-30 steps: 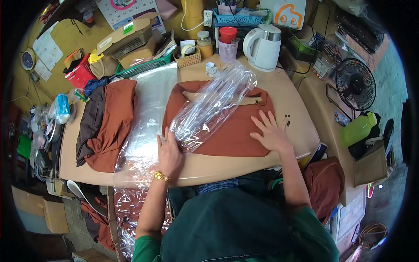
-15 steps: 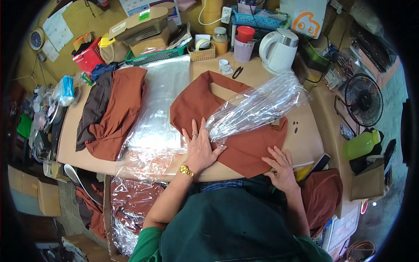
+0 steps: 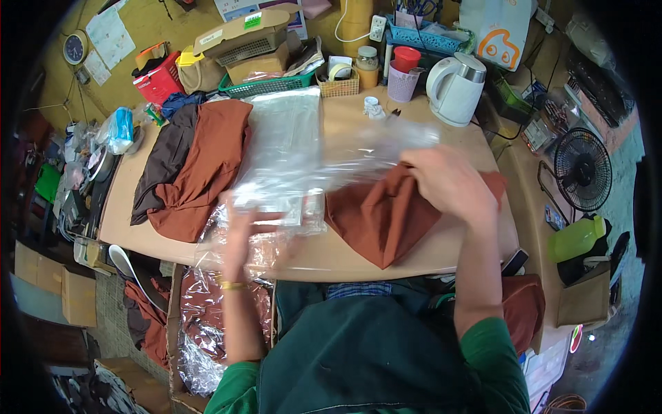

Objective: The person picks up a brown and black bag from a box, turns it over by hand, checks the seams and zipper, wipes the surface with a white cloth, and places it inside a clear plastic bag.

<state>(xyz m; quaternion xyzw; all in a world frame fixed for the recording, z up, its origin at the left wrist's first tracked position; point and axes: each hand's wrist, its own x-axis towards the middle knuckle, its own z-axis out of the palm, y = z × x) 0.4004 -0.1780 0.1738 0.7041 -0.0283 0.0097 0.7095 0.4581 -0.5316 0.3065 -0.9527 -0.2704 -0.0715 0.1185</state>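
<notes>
My right hand (image 3: 447,185) is closed on the reddish-brown cloth piece (image 3: 379,221) and lifts its upper part into folds, while its lower corner rests near the table's front edge. A clear plastic bag (image 3: 365,155), smeared by motion, stretches over the table between my hands. Beside the stacked clear plastic sheets (image 3: 283,131), my left hand (image 3: 241,228) is raised at the bag's left end. Motion blurs its fingers, so its grip on the plastic cannot be made out. More reddish-brown cloth (image 3: 207,165) lies with dark brown cloth (image 3: 162,165) on the left.
Along the back stand a white kettle (image 3: 456,90), a lilac cup (image 3: 403,81), a jar (image 3: 367,65) and a green basket (image 3: 269,87). A black fan (image 3: 583,169) is at the right. Below the table's left front, a box (image 3: 174,331) holds plastic-wrapped brown cloth.
My right hand has taken hold of the brown cloth and raised it, moving up. My left hand has left the cloth and moved left. The plastic bag has swung leftward.
</notes>
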